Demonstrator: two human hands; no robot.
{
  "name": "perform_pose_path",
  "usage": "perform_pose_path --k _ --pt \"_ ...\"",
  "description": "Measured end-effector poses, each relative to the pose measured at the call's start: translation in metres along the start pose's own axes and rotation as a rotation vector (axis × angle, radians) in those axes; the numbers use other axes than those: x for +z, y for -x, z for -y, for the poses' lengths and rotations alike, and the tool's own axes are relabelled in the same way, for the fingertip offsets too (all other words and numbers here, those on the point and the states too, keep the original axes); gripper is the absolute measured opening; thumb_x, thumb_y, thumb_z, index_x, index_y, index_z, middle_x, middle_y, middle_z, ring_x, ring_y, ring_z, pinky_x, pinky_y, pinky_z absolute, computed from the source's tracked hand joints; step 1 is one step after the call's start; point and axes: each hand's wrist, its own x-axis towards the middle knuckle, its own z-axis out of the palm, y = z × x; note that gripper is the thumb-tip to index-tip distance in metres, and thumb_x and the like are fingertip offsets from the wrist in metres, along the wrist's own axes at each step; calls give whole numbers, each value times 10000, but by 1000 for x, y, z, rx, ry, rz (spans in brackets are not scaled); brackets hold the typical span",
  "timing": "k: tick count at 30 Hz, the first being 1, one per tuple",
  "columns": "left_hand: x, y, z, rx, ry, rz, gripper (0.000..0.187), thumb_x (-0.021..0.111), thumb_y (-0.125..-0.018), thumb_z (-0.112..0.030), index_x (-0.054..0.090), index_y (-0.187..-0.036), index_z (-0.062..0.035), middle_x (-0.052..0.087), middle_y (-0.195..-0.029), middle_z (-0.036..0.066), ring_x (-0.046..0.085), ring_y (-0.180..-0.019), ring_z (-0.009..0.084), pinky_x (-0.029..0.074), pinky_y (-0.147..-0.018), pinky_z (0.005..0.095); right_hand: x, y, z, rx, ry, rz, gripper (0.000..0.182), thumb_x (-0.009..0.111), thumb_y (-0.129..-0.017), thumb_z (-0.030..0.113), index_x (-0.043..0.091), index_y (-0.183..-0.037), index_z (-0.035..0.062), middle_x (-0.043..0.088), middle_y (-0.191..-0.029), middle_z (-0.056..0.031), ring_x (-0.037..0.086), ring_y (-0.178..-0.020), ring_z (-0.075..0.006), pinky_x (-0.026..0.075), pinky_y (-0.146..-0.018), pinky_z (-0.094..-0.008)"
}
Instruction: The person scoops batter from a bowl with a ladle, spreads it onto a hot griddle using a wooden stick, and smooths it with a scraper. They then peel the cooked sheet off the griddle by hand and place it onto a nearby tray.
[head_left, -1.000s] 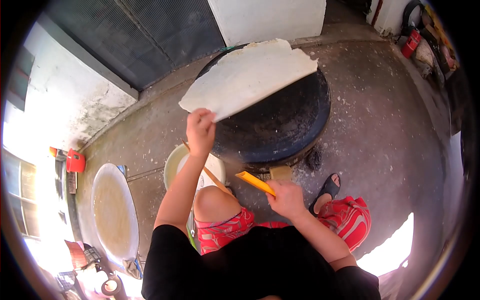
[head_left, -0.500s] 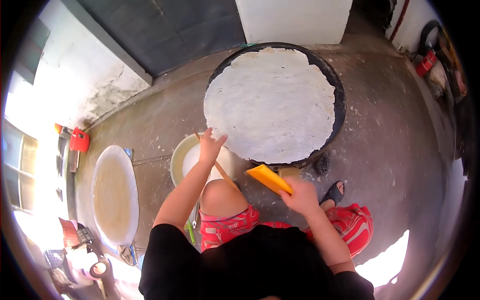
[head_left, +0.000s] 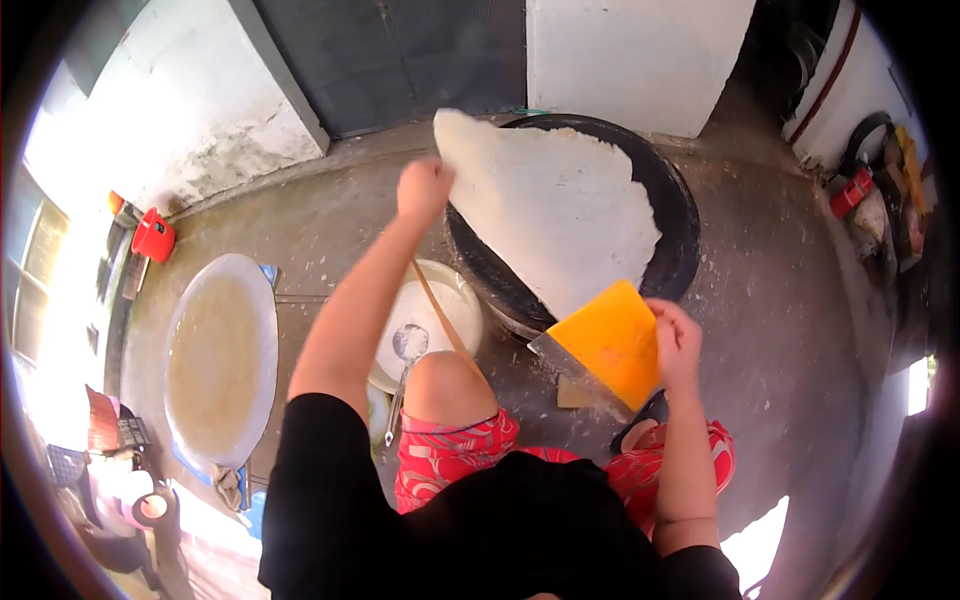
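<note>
Flatbread (head_left: 560,210), thin and pale, across the middle of the round black griddle (head_left: 676,222), its left corner raised beyond the griddle's left edge. Left hand (head_left: 425,188) there, slightly blurred, fingers curled tight and pinching that corner. Yellow scraper (head_left: 612,345) overlapping the griddle's near edge in view, held by its right side in the right hand (head_left: 674,343), fingers pressed together. Beside the griddle's near-left edge, a basin (head_left: 460,278) with a metal ladle (head_left: 410,342).

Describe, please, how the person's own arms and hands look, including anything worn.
Short, plain black sleeves leave the forearms bare. The left hand and right hand are ungloved, and no watch or bracelet shows on either.
</note>
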Motion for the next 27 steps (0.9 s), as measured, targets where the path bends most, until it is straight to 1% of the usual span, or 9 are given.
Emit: perform_pose_path --k 2,5,11,14,16,19,20,24,27 --pt "-53 -26 -20 266 29 32 180 600 -716 -191 592 -714 -11 568 -687 153 545 -630 280 430 -584 360 5 -29 31 69 111 -37 225 469 -853 86 578 -1029 -4 631 -828 -93 577 -777 -108 444 -681 -228" --pt "-134 -40 -52 348 131 61 164 633 -756 -145 592 -807 6 521 -658 54 465 -595 129 401 -560 269 18 -87 47 -175 47 -40 376 604 -791 89 519 -1154 43 615 -992 -98 568 -857 -101 438 -658 -194" --pt "-279 1 -87 577 -21 48 99 585 -781 -68 551 -765 24 467 -690 17 419 -609 101 362 -564 242 87 -196 135 -281 314 -44 584 701 -687 191 461 -1214 112 536 -1164 -113 572 -955 -205 439 -759 -254" --pt "-322 15 -63 537 -90 34 88 577 -780 -52 545 -758 26 446 -693 10 398 -609 101 344 -558 245 152 -242 144 -599 341 -134 602 704 -672 165 453 -1218 153 503 -1214 -74 584 -920 -229 443 -769 -307" --pt "-344 24 -37 428 -103 13 71 582 -772 -55 567 -771 14 485 -693 20 417 -614 110 357 -569 245 198 -260 150 -825 360 25 420 671 -698 185 549 -1099 148 574 -1098 -78 593 -849 -252 441 -750 -359" --pt "-373 24 31 211 -230 -164 87 598 -762 -76 595 -796 3 541 -704 34 453 -633 116 382 -594 244 248 -240 202 -602 383 291 224 620 -735 222 621 -938 128 618 -925 -115 590 -812 -265 447 -719 -353" --pt "-389 24 56 207 -327 -250 130 612 -752 -97 624 -849 -13 605 -730 42 507 -656 111 413 -612 251 266 -238 219 -701 357 254 167 580 -760 256 643 -834 119 615 -794 -134 582 -806 -280 448 -713 -354" --pt "-464 46 108 26 -33 -525 191 600 -769 -112 635 -940 -35 641 -744 38 548 -622 81 446 -587 241 303 -194 316 -1074 234 98 153 556 -788 248 617 -852 122 611 -794 -125 579 -735 -301 458 -629 -363" --pt "-507 120 67 -67 19 -737 216 582 -789 -115 625 -986 -39 646 -772 36 523 -591 52 427 -531 185 316 -139 351 -1140 41 135 139 548 -801 201 608 -887 110 612 -806 -123 583 -738 -299 465 -627 -341"
